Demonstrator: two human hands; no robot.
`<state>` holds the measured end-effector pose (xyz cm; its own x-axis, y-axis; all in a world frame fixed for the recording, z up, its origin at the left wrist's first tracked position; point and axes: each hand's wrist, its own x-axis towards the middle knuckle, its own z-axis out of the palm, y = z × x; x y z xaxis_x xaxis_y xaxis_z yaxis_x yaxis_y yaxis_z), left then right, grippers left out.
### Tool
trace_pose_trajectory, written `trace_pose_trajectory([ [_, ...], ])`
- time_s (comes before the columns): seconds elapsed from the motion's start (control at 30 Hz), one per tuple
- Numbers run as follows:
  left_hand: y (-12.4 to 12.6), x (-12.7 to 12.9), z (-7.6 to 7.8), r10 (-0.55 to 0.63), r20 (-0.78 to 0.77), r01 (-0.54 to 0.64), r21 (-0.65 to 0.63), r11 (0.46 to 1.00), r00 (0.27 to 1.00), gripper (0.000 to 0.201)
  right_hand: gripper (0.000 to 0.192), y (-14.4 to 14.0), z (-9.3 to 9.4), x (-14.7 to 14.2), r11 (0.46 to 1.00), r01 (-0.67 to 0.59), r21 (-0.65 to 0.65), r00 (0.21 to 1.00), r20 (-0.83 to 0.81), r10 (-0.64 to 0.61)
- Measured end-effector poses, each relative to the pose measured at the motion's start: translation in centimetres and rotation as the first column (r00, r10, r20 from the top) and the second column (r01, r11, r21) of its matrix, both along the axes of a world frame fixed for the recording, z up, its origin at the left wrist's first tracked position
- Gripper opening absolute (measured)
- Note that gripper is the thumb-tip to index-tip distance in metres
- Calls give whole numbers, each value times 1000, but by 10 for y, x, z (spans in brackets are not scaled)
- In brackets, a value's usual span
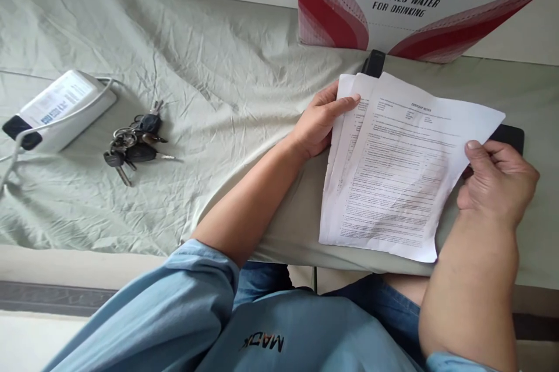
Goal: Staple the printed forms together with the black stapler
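A stack of printed paper sheets (393, 168) lies slightly fanned on a pale cloth-covered surface (244, 75). My left hand (321, 121) rests on the stack's upper left edge, fingers laid over the sheets. My right hand (498, 180) pinches the top sheet's right edge between thumb and fingers. A black flat object (509, 136) lies under the papers, showing at the top and at the right.
A bunch of keys (135, 142) lies on the cloth at the left. Farther left is a white device (61, 107) with a cable. A red and white water carton (419, 2) stands at the back right.
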<state>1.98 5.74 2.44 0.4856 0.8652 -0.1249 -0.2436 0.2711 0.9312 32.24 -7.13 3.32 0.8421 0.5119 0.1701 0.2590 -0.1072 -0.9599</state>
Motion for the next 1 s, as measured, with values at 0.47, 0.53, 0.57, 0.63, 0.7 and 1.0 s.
trace_pose_trajectory([
  [0.47, -2, -3, -5, -93, -30, 95, 79, 992, 995, 68, 34, 3, -1, -10, 997, -64, 47, 998, -3, 65],
  [0.53, -3, -4, -5, -92, 13, 92, 53, 994, 996, 72, 43, 2, -1, -9, 996, -66, 57, 998, 11, 66],
  [0.57, -3, -4, -4, -81, 40, 80, 40, 996, 996, 71, 50, 1, 1, -8, 995, -84, 57, 996, 1, 84],
  [0.63, -2, -4, -4, -34, 88, 33, 13, 999, 995, 65, 65, -5, 6, -5, 985, -169, 25, 982, -76, 171],
  [0.7, 1, -4, -5, 51, 109, -50, -6, 999, 993, 54, 75, -14, 14, 0, 953, -302, -30, 936, -199, 290],
  [1.0, 40, -5, -42, 379, 135, -387, 34, 922, 916, 41, 113, -28, 40, -29, 830, -557, -26, 774, -378, 508],
])
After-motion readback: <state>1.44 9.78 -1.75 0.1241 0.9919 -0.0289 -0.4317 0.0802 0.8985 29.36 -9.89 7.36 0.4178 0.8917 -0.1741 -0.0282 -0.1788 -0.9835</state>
